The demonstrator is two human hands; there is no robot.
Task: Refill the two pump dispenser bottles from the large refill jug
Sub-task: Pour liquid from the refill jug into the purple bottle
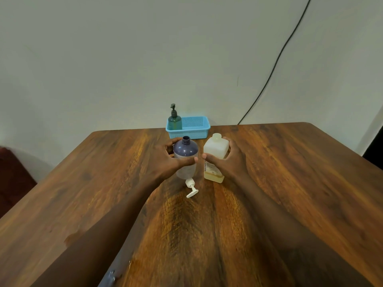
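Landmark: refill jug point(215, 156), upright on wooden table point(290, 183), cap on, liquid only at the very bottom.
Right hand point(230, 160): wrapped round jug's right side, thumb across the label front, fingers behind. Closed grip on jug.
Left hand point(176, 160): closed round the purple bottle point(185, 158), thumb over the front, fingers at the back.
Purple bottle: just left of jug, upright, neck open, no pump on it. Bottle & jug near, not touching as far as I can tell.
Pump head point(191, 188): lying flat on table, nearer the person than the jug & slightly left, just below bottle's base.
Teal bottle point(174, 119): behind jug, to its left, standing in the left end of blue basket point(194, 129), pump on.
Cable point(275, 63): on wall, behind & right of jug.
Key relation: bottle's open neck sits left of jug's cap at abt the same height; both long axes vertical. R hand is already on jug, L hand steadies bottle.
Step (judgement): 1st bottle open, ready to fill; jug cap looks closed, so it prob needs to come off before jug tips left toward the neck.
Risk (judgement): narrow neck, wide jug mouth; spill likely if tipped fast.
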